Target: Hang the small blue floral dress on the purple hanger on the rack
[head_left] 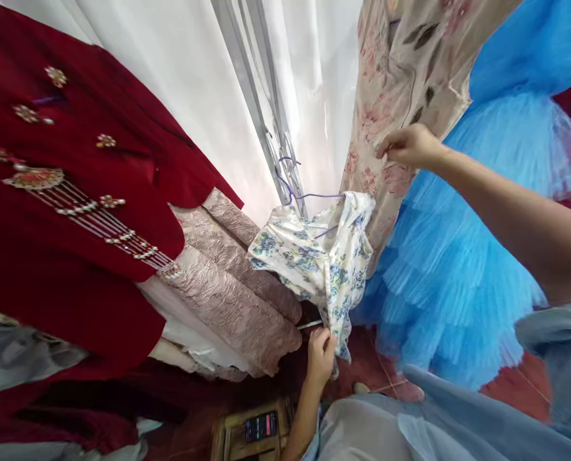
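Curtain [170, 70]: white, hanging behind everything else I have in view. Red gown [98, 211]: at the left of my view, with beaded ornament [38, 178] and strings of pearls. Blue dress [449, 256]: at the right, tiered tulle skirt. Beige dress [386, 96]: printed with pink flowers and dark leaves, between curtain and blue dress. Pink skirt [228, 282]: textured, showing below the red gown. Poles [249, 70]: grey metal, in front of the curtain, running down to the centre. Blouse [305, 256]: white with blue and yellow flowers, at the centre of my view, hanging, its front drawn down toward the lower hem. Box [225, 435]: wooden, on the red floor at the bottom edge, dark items inside that I cannot identify. Right hand [410, 144]: raised in front of the beige dress, apart from the blouse; fingers loosely bent, nothing visible in them; whether thumb and fingertip meet, I cannot tell. Left hand [321, 355]: thumb and fingers closed in a pinch on the blouse's lower front edge. Hanger [319, 196]: thin, purple, inside the blouse's shoulders, hook up beside the poles.
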A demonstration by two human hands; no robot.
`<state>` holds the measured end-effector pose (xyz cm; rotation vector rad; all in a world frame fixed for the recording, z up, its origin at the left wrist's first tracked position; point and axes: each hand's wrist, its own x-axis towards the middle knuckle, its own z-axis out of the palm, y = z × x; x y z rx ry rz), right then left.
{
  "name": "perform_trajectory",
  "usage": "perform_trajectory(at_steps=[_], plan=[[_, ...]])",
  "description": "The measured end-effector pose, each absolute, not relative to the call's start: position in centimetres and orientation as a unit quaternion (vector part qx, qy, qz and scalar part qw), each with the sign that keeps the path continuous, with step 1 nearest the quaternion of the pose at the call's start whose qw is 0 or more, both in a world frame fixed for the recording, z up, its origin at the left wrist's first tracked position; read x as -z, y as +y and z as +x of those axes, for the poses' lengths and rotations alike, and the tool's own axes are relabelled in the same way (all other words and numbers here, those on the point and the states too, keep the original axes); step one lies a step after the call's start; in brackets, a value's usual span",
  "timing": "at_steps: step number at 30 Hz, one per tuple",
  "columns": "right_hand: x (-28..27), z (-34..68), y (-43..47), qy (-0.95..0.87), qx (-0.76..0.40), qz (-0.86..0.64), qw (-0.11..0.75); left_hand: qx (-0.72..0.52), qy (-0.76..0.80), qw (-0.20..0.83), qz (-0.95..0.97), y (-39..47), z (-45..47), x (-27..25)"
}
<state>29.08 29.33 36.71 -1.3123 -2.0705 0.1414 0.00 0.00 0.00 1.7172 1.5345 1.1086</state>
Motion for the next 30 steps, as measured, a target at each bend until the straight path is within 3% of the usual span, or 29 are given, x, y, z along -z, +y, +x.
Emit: perform_trajectory(at_steps=[4,9,11,16,21,26,30], plan=[[-37.0,26.7,28.4,-0.832,-0.109,-0.451,0.302,-0.456,0.578,0.328,0.592,-1.2,0.2,2.1],[-31.7,19.4,20.5,-0.939,-0.077,-0.333,0.020,-0.469,0.569,0.371,0.564,-1.1,0.2,2.3],[-28.3,16.6,17.5,-0.936,-0.028,-0.349,-0.035,-0.465,0.571,0.381,0.560,-1.2,0.1,1.9],[-21.9,12.9,16.3,-0.913,0.018,-0.407,-0.026,-0.459,0.565,0.402,0.555,-1.6,0.3,1.2],[-19.1,12.1,18.0,-0.915,0.032,-0.403,-0.003,-0.462,0.585,0.380,0.548,-1.8,0.4,1.2],[-20.2,11.8,18.4,-0.930,0.056,-0.364,-0.015,-0.458,0.578,0.375,0.562,-1.9,-0.1,1.1],[-23.6,12.3,19.2,-0.968,0.079,-0.223,-0.079,-0.455,0.578,0.383,0.559,-1.6,-0.7,1.4]])
